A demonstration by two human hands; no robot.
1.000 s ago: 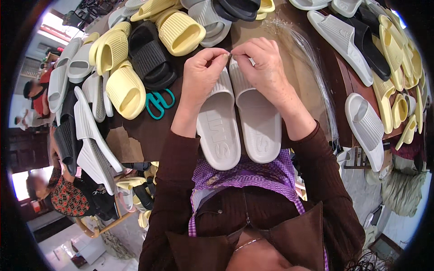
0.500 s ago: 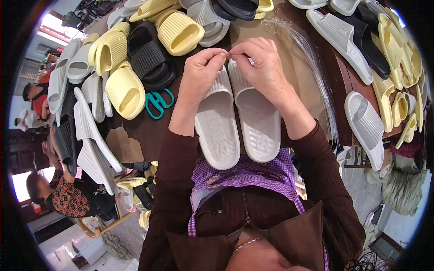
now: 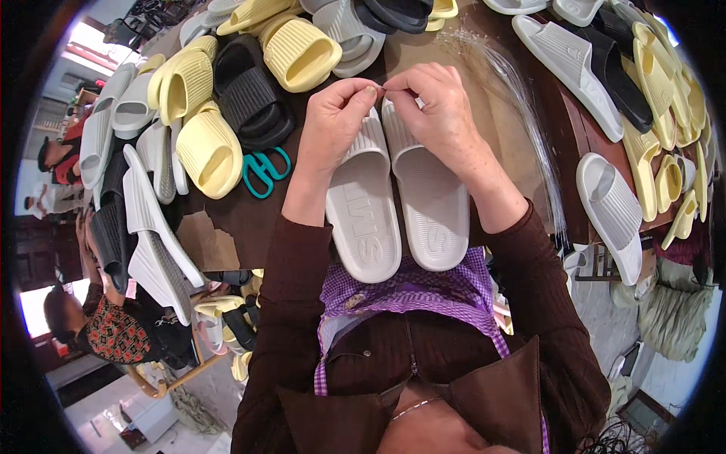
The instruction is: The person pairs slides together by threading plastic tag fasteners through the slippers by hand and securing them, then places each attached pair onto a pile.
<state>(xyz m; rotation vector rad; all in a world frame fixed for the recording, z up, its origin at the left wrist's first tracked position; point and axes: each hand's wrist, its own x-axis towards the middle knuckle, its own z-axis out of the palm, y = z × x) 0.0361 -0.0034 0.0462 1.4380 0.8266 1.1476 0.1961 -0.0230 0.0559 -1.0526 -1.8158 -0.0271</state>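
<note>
Fingertips of both hands meet at the strap ends of the grey slippers (image 3: 397, 204), just above the middle of the frame. From my remote seat I read this as a joining step: the two slippers lie sole to sole, side by side, heels toward the purple checked apron (image 3: 408, 291), and the left hand (image 3: 333, 125) and right hand (image 3: 435, 113) pinch something very fine between thumb and forefinger, too thin for me to make out, where the two straps touch. Both hands are closed in a pinch on that fine thing, and rest against the straps.

My judgement is that the next move calls for a small, steady pull or twist at the pinch point, with the pair kept aligned so the straps stay together.

Counting: two grey slippers in hand; one pair of teal scissors (image 3: 265, 170) at centre left on the brown table (image 3: 227, 219); one bundle of clear plastic strands (image 3: 522, 106) at upper right; four pale yellow slippers (image 3: 208, 151) in the upper left pile, more along the right rim, too crowded to count.
</note>
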